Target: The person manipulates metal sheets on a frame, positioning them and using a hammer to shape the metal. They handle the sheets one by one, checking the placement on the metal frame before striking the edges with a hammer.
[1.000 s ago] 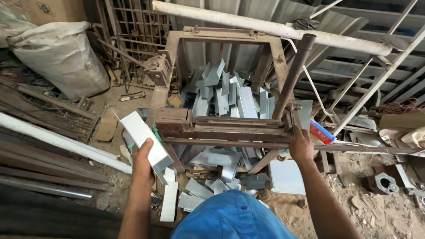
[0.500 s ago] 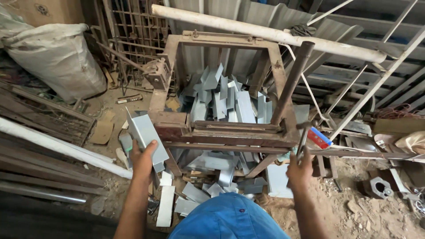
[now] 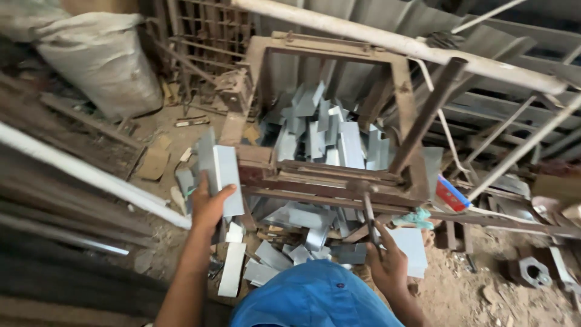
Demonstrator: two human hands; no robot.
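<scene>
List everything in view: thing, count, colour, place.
metal sheet piece: one, grey, held upright at the frame's left end
rusty press frame: one, brown, centre
thin rod: one, dark, hanging at the frame's front
cut sheet pieces: many, grey, piled behind and below the frame
sack: one, off-white, top left
white pipe: one, left, slanting
red and blue block: one, right of the frame
left hand: grips the metal sheet piece
right hand: closed around the thin rod

Dusty dirt floor point(image 3: 514, 303), corrugated metal wall point(image 3: 532, 66), stuffed sack point(image 3: 100, 60), stacked pipes point(image 3: 54, 224) in daylight.
</scene>
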